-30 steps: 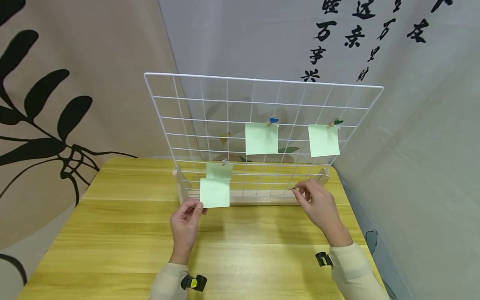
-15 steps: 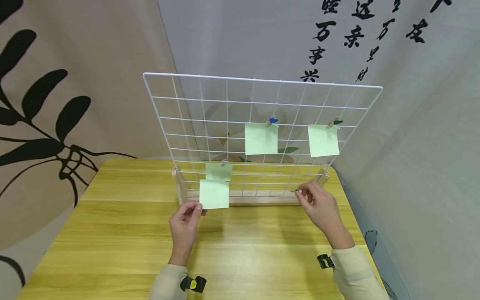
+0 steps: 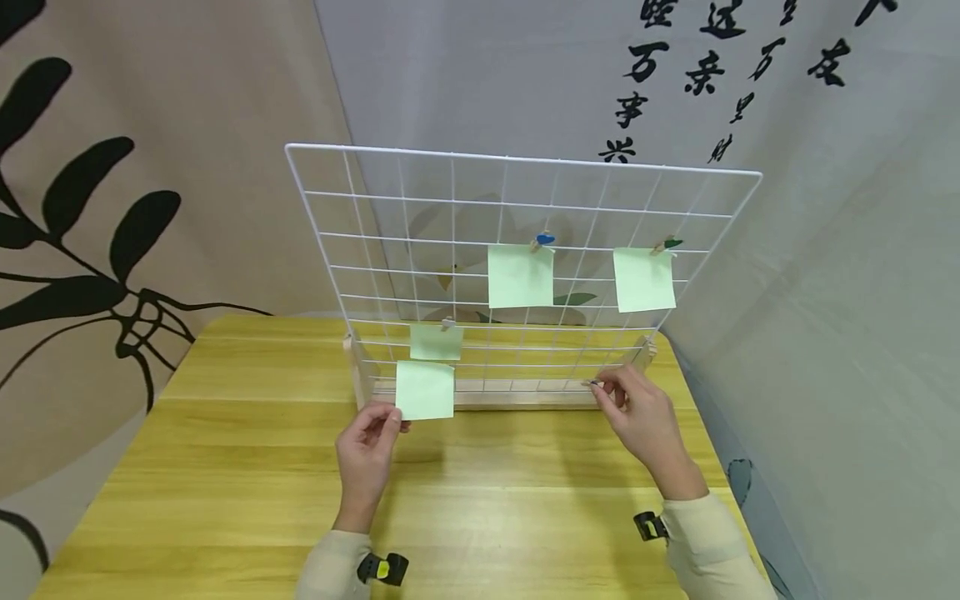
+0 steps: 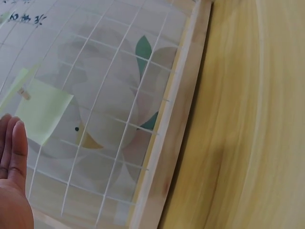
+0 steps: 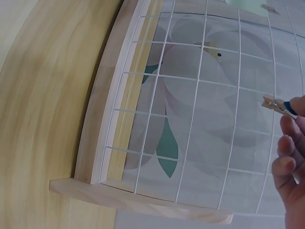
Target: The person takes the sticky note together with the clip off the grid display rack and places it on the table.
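Observation:
My left hand [image 3: 366, 454] pinches a pale green paper note [image 3: 425, 390] by its lower left corner, in front of the white wire grid [image 3: 525, 158]. Just above that note, a second green note [image 3: 437, 342] hangs from the grid under a small clip [image 3: 447, 324], partly covered. My right hand [image 3: 637, 417] holds a small wooden clothespin [image 5: 274, 104] between thumb and fingertips near the grid's lower right; a dark blue bit shows at its finger end. Higher up, two more notes hang by clothespins, one with a blue decoration [image 3: 545, 239] and one with a green decoration [image 3: 673, 243].
The grid stands tilted in a pale wooden base [image 3: 525, 398] on a yellow wood-grain table [image 3: 495, 517]. Behind it hang curtains, a beige one [image 3: 225, 208] with black leaves and a grey one [image 3: 480, 75] with black characters.
The note in my left hand has sunk slightly, showing a little more of the clipped note behind. My right hand has dropped slightly, still gripping the clothespin.

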Tool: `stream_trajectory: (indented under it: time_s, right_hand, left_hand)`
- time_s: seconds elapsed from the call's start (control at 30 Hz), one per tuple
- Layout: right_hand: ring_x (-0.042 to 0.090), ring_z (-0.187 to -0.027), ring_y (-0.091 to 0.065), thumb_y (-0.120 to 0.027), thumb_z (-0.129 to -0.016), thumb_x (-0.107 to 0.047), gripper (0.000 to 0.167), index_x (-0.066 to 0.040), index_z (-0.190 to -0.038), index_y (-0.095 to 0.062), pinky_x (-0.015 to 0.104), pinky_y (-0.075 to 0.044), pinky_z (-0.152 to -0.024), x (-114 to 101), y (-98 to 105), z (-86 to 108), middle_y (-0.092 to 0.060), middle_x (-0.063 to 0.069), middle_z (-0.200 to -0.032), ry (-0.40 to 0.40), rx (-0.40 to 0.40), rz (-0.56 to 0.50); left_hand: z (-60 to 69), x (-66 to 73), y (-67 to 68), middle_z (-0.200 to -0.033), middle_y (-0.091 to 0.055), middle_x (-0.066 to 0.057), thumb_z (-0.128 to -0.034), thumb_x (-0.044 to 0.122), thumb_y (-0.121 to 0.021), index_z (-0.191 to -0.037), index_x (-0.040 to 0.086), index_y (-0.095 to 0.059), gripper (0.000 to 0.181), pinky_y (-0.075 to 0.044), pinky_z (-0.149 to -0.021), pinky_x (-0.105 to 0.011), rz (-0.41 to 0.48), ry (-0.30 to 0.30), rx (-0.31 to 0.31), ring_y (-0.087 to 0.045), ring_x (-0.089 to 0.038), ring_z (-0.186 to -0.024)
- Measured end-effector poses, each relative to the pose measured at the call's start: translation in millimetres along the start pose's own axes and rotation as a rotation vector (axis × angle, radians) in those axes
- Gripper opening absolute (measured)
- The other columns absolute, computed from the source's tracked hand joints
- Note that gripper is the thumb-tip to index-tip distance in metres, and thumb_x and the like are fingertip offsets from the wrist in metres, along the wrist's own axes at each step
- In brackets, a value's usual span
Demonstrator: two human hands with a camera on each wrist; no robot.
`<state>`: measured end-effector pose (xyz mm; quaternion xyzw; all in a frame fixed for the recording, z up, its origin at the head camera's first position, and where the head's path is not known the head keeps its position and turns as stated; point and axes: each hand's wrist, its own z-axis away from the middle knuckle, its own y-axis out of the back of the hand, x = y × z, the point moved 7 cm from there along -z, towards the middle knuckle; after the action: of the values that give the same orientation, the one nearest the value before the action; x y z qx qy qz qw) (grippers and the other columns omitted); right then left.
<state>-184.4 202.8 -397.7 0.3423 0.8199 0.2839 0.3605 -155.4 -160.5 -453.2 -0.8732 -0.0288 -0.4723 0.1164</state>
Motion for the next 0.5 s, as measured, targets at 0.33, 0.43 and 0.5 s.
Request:
stream_trajectory:
  time_s: [0.33, 0.43, 0.5]
  right_hand:
    - [0.008, -0.063, -0.049, -0.077, -0.085, -0.006, 0.015, -0.01, -0.094, -0.066, 0.023, -0.042, -0.047, 3.0, -0.4, 3.3, -0.055, -0.007, -0.08, -0.019, 0.021, 0.001]
    - [0.008, -0.063, -0.049, -0.077, -0.084, -0.006, 0.015, -0.01, -0.093, -0.066, 0.024, -0.042, -0.047, 5.1, 0.3, 4.6, -0.055, -0.007, -0.079, -0.024, 0.03, 0.008]
    - [0.009, -0.063, -0.049, -0.077, -0.084, -0.006, 0.015, -0.009, -0.093, -0.065, 0.024, -0.042, -0.047, 5.8, 0.3, 5.3, -0.055, -0.006, -0.08, -0.024, 0.029, 0.009]
  left_hand:
    - [5.4, -5.5, 0.9, -0.083, -0.058, -0.029, -0.0901, -0.017, -0.057, -0.088, -0.015, -0.061, 0.005, -0.059, -0.069, -0.025, 0.005, 0.043, 0.007, -0.065, -0.018, -0.073]
    - [7.3, -4.0, 0.7, -0.083, -0.058, -0.028, -0.0895, -0.019, -0.057, -0.088, -0.015, -0.061, 0.006, -0.059, -0.07, -0.025, 0.011, 0.034, 0.002, -0.065, -0.02, -0.073]
    - [8.5, -3.2, 0.6, -0.083, -0.057, -0.029, -0.0893, -0.019, -0.056, -0.089, -0.016, -0.061, 0.006, -0.059, -0.069, -0.024, 0.012, 0.03, -0.001, -0.065, -0.021, -0.072]
